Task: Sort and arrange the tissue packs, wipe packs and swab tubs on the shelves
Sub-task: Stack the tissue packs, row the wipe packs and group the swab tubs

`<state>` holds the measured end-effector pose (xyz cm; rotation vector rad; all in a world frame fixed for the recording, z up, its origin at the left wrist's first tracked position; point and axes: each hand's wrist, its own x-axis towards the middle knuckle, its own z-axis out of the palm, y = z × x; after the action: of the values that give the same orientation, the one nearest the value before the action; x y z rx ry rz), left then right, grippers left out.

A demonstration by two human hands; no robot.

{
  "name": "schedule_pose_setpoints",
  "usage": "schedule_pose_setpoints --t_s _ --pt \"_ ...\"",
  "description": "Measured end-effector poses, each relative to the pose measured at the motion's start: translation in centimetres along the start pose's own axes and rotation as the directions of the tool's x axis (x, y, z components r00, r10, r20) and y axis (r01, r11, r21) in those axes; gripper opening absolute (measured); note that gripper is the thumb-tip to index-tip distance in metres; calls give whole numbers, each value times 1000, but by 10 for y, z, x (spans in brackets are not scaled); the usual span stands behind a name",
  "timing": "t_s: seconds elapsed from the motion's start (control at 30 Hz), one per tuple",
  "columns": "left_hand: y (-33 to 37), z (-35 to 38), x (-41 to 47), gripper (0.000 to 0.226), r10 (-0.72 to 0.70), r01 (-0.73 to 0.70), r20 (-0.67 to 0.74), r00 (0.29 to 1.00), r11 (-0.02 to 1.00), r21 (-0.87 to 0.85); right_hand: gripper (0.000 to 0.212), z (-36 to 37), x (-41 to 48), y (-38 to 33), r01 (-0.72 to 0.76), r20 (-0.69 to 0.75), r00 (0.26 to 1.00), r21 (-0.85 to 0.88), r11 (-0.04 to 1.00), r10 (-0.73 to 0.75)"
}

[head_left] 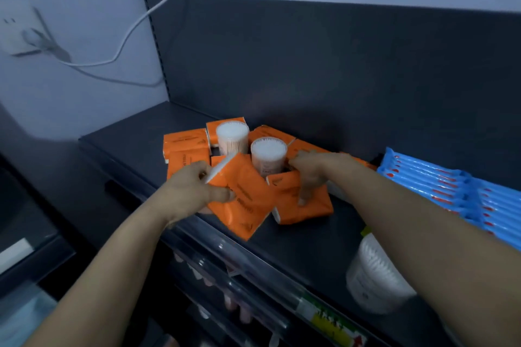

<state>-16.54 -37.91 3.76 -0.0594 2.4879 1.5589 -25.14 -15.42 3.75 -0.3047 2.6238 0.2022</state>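
Several orange tissue packs lie in a loose heap on the dark shelf (296,239). My left hand (194,189) grips one orange pack (242,200), tilted up off the shelf, thumb on its face. My right hand (310,175) rests on a second orange pack (301,200) lying flat, fingers curled over its far edge. Two clear swab tubs (232,135) (267,153) stand upright among the packs just behind my hands. A third swab tub (375,276) lies on its side at the shelf's front right, partly hidden by my right forearm.
Blue wipe packs (451,191) stand in rows at the right end of the shelf. A dark back panel (310,65) rises behind. A white cable (124,45) runs from a wall socket (19,28) at left. Lower shelves hold small items behind a clear front rail (225,256).
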Motion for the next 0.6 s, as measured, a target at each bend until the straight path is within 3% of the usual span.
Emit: schedule_pose_setpoints --t_s 0.1,0.2,0.27,0.33,0.43,0.6 --pt "4 -9 2 44 64 -68 -65 996 996 -63 34 -6 -22 3 46 -98 995 152 987 -31" --pt "13 -10 6 53 152 -176 -136 979 967 -185 37 -8 -49 8 63 -300 953 355 933 50" --pt "21 -9 6 56 226 -256 -137 964 930 -264 48 -9 -70 12 68 -432 882 510 857 188" --pt "28 -5 6 56 294 -316 -115 949 894 -319 41 -10 -97 17 107 -497 808 652 751 316" --pt "41 14 1 45 389 -388 -80 918 834 -393 33 0 -140 23 174 -494 715 811 558 495" --pt "68 75 -12 30 469 -397 37 883 786 -474 32 41 -210 43 95 -425 502 893 441 753"
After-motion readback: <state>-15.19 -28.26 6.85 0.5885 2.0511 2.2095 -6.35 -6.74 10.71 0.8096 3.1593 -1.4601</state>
